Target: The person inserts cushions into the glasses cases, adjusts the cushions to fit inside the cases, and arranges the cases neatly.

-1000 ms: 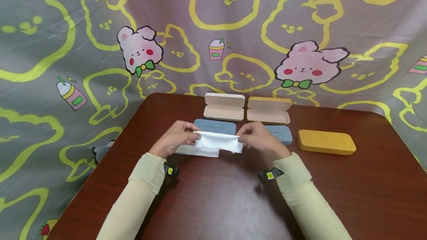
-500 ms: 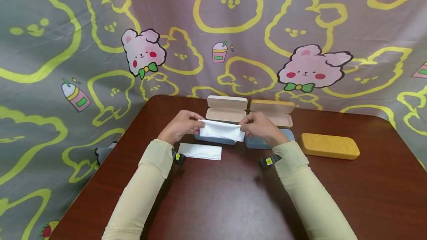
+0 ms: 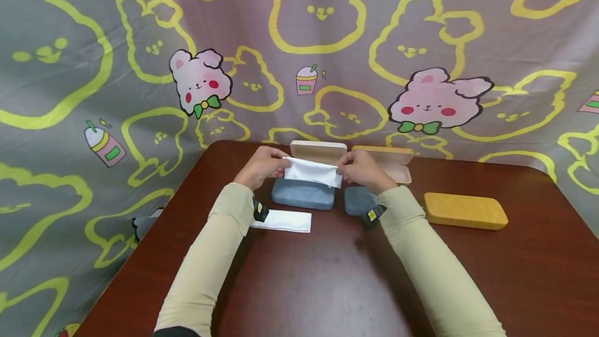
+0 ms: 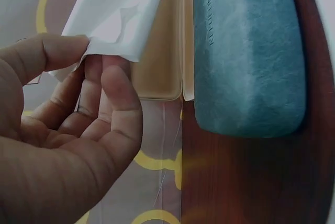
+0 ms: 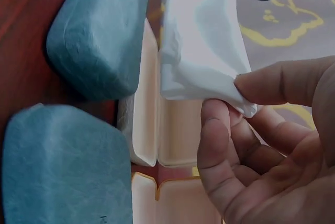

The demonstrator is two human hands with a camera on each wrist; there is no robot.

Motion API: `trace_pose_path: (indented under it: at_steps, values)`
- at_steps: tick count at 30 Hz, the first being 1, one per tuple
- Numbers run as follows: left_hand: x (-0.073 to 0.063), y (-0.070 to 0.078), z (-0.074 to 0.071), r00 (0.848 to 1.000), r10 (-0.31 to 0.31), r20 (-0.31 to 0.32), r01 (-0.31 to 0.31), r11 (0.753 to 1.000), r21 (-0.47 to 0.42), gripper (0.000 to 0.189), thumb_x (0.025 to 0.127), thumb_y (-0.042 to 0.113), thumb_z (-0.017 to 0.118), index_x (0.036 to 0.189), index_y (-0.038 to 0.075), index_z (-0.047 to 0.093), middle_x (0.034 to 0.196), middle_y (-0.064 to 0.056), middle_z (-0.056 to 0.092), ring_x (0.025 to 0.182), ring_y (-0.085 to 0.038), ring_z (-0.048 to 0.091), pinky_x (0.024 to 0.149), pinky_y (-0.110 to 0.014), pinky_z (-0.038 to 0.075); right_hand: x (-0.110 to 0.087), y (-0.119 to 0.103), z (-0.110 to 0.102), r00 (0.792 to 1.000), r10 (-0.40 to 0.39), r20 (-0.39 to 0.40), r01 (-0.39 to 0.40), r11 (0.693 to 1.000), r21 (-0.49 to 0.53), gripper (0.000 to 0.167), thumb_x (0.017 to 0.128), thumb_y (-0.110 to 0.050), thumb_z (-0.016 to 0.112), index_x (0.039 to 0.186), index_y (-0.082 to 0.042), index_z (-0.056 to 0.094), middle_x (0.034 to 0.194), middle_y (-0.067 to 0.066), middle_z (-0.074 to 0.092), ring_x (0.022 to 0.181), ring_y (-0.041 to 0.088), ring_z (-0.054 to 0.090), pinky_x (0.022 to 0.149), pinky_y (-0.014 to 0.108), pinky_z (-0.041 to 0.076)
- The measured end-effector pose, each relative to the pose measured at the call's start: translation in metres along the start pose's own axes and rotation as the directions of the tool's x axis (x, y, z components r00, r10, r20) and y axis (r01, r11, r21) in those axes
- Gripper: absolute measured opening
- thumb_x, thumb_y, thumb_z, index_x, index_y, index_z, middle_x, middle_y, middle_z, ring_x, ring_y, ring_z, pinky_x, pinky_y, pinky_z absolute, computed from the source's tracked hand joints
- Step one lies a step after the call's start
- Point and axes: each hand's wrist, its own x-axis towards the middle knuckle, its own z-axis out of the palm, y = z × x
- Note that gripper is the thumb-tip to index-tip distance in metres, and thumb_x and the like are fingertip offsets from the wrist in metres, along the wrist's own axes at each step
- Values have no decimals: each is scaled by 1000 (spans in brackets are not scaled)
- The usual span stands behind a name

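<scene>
Stretched between both hands is a folded white cloth (image 3: 312,171), held over the open white glasses case (image 3: 319,151) at the back of the table. My left hand (image 3: 263,167) pinches its left end between thumb and fingers, as the left wrist view shows close up. The right hand (image 3: 364,170) pinches the opposite end; in the right wrist view the cloth (image 5: 201,35) sags and creases there. Much of the white case's base is hidden behind the cloth. Just below it lies a closed blue glasses case (image 3: 303,194).
An open yellow glasses case (image 3: 386,154) stands beside the white one. Another blue case (image 3: 359,201) lies partly under the right forearm, and a closed yellow case (image 3: 465,211) is further right. A second folded white cloth (image 3: 287,220) lies flat near the left wrist.
Both hands have carried the cloth away from me, from above the flat cloth and blue case to in front of the open white case. Their pinch on its ends stays the same.
</scene>
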Motion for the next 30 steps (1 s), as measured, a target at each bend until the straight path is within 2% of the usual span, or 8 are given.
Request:
trace_pose_path:
  at_steps: [4, 9, 13, 18, 23, 28, 30]
  values:
    - [13, -1, 2, 1000, 15, -27, -15, 1000, 10, 20, 89, 3, 73, 107, -6, 71, 81, -8, 64, 67, -16, 59, 72, -33, 57, 10, 3, -1, 999, -7, -49, 4, 998, -56, 11, 91, -4, 64, 95, 3, 71, 79, 16, 65, 58, 16, 56, 53, 28, 48]
    - [24, -2, 2, 998, 10, -58, -8, 1000, 21, 21, 90, 0, 71, 109, -7, 71, 83, -9, 64, 69, -19, 60, 81, -43, 57, 20, 8, 0, 995, -36, -95, 25, 994, -108, 13, 93, -9, 65, 96, 0, 72, 75, 9, 64, 48, 12, 47, 49, 28, 43]
    - [33, -3, 4, 998, 11, -56, -9, 999, 42, 22, 90, -1, 71, 110, -8, 71, 90, -11, 65, 75, -20, 62, 78, -38, 57, 29, 15, 1, 991, -50, -128, 29, 987, -156, 14, 93, -10, 65, 98, -1, 73, 81, 10, 67, 52, 14, 52, 51, 30, 46]
    - [42, -4, 7, 998, 23, -55, -17, 994, 109, 18, 91, -1, 72, 108, -7, 71, 99, -14, 65, 81, -22, 65, 72, -31, 56, 37, 24, 2, 984, -71, -163, 31, 971, -235, 13, 93, -10, 66, 97, -1, 74, 88, 12, 68, 69, 22, 59, 63, 35, 49]
    - [51, -5, 7, 994, 58, -89, -39, 979, 200, 15, 87, -2, 74, 102, -6, 74, 91, -14, 67, 74, -22, 64, 68, -33, 55, 43, 29, 6, 973, -151, -174, 84, 936, -343, 10, 91, -8, 68, 94, -1, 75, 89, 12, 70, 84, 30, 61, 77, 44, 49]
    - [60, -8, 12, 994, 54, -92, -25, 957, 289, 13, 87, 2, 76, 99, -2, 76, 79, -10, 67, 72, -25, 65, 72, -41, 56, 47, 36, 11, 963, -184, -195, 90, 908, -409, 10, 91, -3, 67, 91, 1, 76, 90, 12, 71, 79, 29, 61, 74, 45, 50]
    - [61, -9, 13, 995, 51, -91, -20, 951, 308, 12, 87, 2, 76, 99, -1, 77, 77, -10, 68, 70, -23, 65, 70, -39, 56, 48, 37, 12, 963, -183, -200, 82, 899, -430, 11, 91, -2, 65, 89, 1, 75, 86, 12, 70, 73, 28, 60, 70, 44, 50]
